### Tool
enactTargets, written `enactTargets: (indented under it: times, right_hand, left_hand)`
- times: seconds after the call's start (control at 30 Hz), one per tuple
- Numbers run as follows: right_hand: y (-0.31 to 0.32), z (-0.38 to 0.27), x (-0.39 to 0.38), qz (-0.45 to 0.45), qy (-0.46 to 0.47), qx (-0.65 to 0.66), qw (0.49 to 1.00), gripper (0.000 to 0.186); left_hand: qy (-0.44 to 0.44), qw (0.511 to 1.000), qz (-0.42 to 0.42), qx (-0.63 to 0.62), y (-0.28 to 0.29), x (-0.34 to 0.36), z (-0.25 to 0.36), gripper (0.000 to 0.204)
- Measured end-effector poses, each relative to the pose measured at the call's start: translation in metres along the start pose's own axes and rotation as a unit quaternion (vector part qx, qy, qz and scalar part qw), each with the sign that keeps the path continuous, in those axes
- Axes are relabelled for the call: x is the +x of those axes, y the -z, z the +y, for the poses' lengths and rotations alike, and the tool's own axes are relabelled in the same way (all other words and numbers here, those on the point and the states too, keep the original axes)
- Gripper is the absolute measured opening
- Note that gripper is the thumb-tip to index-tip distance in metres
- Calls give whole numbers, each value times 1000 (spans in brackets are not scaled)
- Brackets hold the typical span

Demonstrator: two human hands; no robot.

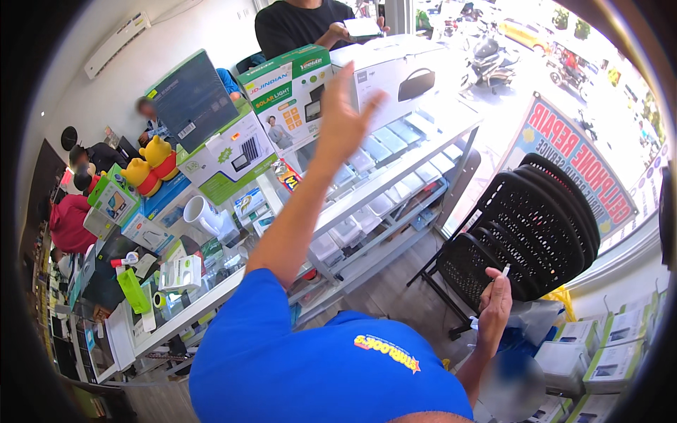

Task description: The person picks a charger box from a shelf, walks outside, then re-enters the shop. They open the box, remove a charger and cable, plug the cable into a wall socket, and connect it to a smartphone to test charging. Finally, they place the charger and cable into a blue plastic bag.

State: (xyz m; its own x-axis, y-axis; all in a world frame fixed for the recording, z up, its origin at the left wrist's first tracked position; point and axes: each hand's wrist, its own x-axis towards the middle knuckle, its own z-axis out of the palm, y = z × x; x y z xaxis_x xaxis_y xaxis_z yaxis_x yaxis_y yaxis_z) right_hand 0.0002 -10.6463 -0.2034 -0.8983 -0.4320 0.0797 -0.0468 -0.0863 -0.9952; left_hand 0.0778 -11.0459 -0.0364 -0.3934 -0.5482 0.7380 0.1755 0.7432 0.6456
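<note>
My left hand (347, 116), slightly blurred, reaches up over the glass counter (444, 141) with fingers apart and nothing visible in it. It is in front of a green-and-white box (285, 106) and a larger white box (388, 77) on the counter; whether it touches them I cannot tell. My right hand (494, 303) is lower right, closed around a slim white stick-like item (505, 270), beside the stacked black perforated chairs (529, 218). Behind the boxes, a person in a black top (289, 25) holds a flat white object (362, 28).
Boxes, yellow plush bears (159, 158) and a white mug (204, 211) crowd the counter's left. Other people (70, 225) are farther left. A banner (599, 190) stands by the bright doorway at right, with white boxes (613, 366) stacked below. Grey floor (405, 282) shows between counter and chairs.
</note>
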Motion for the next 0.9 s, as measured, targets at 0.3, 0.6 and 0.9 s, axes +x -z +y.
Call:
enactTargets:
  times: [0.3,0.6,0.9]
  right_hand:
    - [6,33,-24,-32,-30,-8,999,38]
    - [16,47,-49,-6,-56,-9,998,38]
    - [33,45,-46,30,-69,-5,997,38]
  left_hand:
    - [339,930,-27,-140,36,90,-50,71]
    - [354,921,-13,-161,32,128,-71,33]
    - [190,951,-3,-244,25,34,-19,51]
